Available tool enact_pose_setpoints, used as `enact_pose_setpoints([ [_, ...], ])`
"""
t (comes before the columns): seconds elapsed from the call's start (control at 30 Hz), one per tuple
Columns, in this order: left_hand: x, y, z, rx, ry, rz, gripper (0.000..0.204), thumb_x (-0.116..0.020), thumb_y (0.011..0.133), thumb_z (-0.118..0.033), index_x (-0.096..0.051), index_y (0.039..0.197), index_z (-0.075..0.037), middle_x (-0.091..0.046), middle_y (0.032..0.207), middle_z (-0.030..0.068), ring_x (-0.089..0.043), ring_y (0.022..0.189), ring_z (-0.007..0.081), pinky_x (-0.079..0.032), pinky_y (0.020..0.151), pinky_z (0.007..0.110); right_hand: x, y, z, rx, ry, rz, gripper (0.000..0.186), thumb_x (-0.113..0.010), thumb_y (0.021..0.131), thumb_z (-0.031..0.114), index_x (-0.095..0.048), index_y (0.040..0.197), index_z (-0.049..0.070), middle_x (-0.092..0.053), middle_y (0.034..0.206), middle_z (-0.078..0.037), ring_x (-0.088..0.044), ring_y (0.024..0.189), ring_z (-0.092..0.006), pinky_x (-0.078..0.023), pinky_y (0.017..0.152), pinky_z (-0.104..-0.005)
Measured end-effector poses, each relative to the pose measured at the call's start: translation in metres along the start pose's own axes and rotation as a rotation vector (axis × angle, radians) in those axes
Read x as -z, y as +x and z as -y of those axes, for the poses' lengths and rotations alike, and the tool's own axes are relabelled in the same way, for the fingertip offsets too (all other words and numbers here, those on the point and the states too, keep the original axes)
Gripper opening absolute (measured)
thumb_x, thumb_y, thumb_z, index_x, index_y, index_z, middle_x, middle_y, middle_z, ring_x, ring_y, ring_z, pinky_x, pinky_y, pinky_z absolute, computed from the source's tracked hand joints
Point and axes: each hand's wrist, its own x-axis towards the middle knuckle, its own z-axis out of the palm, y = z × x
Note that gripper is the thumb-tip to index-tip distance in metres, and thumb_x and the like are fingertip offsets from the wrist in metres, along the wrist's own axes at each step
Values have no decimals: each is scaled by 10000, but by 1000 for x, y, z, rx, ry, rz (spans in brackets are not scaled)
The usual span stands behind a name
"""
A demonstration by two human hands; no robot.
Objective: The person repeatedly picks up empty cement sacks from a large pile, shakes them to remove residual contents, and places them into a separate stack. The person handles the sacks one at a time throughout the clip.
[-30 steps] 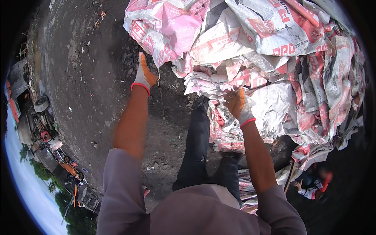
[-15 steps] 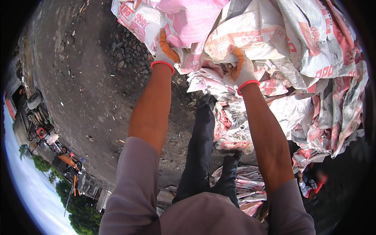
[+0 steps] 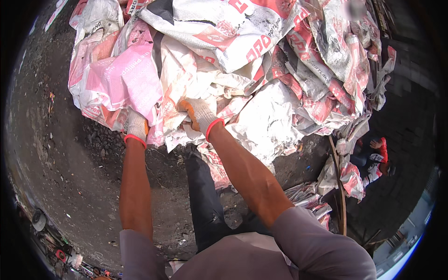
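A large heap of woven plastic sacks, white with red and pink print, lies crumpled before me. My left hand, in a white knit glove with orange palm and red cuff, is at the near edge of a pink and white sack. Its fingers are partly hidden under the folds and appear closed on that edge. My right hand, gloved alike, has its fingers curled into a creamy white sack just to the right. A larger white sack with red print lies over the heap beyond both hands.
Dark ground with gravel lies left of and below the heap. More sacks lie at the lower right beside a long thin pole. A person in red and white sleeves is at the far right. A tire lies far left.
My view has swung right, so the heap sits further left and more of its right side shows. Both hands remain at the sacks' near edge; the left hand's thumb is now less visible.
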Motion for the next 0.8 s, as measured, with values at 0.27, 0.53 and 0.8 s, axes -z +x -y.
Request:
enact_pose_setpoints([
  [0.27, -133, -227, 29, -673, 1511, 111, 472, -569, 873, -312, -548, 1260, -43, -582, 1214, 197, -547, 1147, 359, -408, 972, 422, 117, -142, 17, -3, 13, -4, 583, -752, 531, 58, -526, 1063, 135, -639, 973, -131, -617, 877, -427, -516, 759, -441],
  [0.53, -249, -423, 159, -759, 1383, 268, 439, -549, 879, -259, -533, 1260, -41, -571, 1225, 195, -544, 1147, 354, -418, 955, 426, 287, -407, 38, -361, 1069, -469, 505, -630, 796, 357, -569, 907, -132, -614, 720, -155, -573, 626, -199, -457, 552, -389],
  [0.8, -416, -560, 424, -783, 1468, 647, 411, -530, 886, -207, -518, 1260, -39, -560, 1235, 194, -542, 1146, 350, -427, 937, 430, 399, -730, -81, -367, 366, -544, 376, -625, 855, 351, -584, 1103, 72, -594, 912, -178, -598, 805, -223, -482, 601, -351],
])
